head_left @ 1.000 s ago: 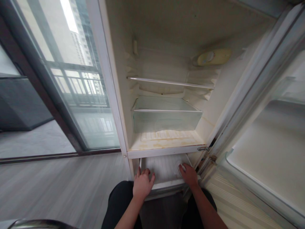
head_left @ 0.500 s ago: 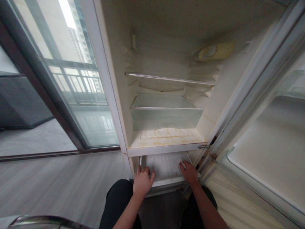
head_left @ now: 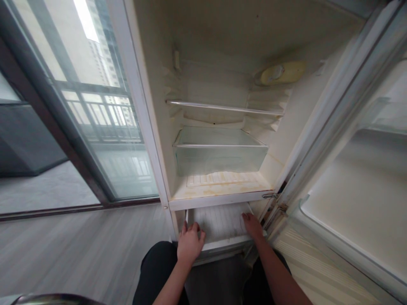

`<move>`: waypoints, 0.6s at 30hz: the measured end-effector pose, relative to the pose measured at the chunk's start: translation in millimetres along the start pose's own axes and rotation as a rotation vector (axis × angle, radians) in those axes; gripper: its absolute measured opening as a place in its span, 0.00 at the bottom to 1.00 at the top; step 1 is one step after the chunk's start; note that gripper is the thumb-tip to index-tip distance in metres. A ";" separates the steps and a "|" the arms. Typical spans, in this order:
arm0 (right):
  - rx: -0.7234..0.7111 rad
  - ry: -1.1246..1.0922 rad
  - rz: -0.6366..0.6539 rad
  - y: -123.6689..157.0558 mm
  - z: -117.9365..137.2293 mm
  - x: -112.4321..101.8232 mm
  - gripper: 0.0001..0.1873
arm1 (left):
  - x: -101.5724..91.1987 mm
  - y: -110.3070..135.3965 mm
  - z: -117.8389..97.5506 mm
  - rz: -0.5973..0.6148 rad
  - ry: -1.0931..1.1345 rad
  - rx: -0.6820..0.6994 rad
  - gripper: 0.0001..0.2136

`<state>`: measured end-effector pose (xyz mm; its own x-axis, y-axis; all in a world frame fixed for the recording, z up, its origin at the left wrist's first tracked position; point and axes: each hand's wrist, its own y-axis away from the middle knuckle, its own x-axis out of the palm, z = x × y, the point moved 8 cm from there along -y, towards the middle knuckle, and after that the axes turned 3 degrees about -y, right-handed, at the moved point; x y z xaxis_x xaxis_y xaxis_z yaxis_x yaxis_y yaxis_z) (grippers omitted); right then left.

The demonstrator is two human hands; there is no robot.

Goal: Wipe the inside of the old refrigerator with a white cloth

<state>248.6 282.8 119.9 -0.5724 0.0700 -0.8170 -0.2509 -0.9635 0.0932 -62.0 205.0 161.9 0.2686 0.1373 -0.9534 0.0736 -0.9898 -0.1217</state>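
Note:
Below the main compartment of a fridge, a shallow white drawer [head_left: 219, 218] with a ribbed floor is pulled out in front of my knees. My left hand [head_left: 190, 243] rests over its front left corner, fingers apart and bent, one lying along the left side wall. At the drawer's right side, my right hand [head_left: 253, 227] is closed and pressed down on the floor. A small crumpled white wad [head_left: 243, 222], like tissue or cloth, shows only in part beneath its fingers.
The fridge door [head_left: 359, 182] stands wide to the right. Above are a glass shelf [head_left: 222, 107], a clear crisper drawer [head_left: 219, 160] and a yellowish lamp cover [head_left: 282, 73]. A sliding glass door [head_left: 124, 169] is at the left; a shiny curved metal piece [head_left: 57, 299] sits low left.
My right hand has slid slightly right with the white wad, which is now mostly hidden. My left hand stays at the drawer's corner. The view has turned slightly.

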 end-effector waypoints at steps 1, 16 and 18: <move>0.023 -0.020 -0.003 -5.5 -2.7 -0.5 0.26 | 0.7 0.0 0.2 -0.003 0.002 0.002 0.12; -0.014 -0.045 -0.187 9.4 7.0 -11.1 0.30 | -0.8 0.3 -2.1 -0.020 -0.008 0.043 0.15; -0.020 -0.018 -0.175 9.3 8.7 -9.2 0.30 | -1.2 0.5 -2.2 -0.025 -0.009 0.042 0.15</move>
<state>244.7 275.5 133.2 -0.5357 0.2413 -0.8092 -0.3322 -0.9413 -0.0608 -60.2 204.4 163.6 0.2583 0.1616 -0.9525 0.0401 -0.9868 -0.1566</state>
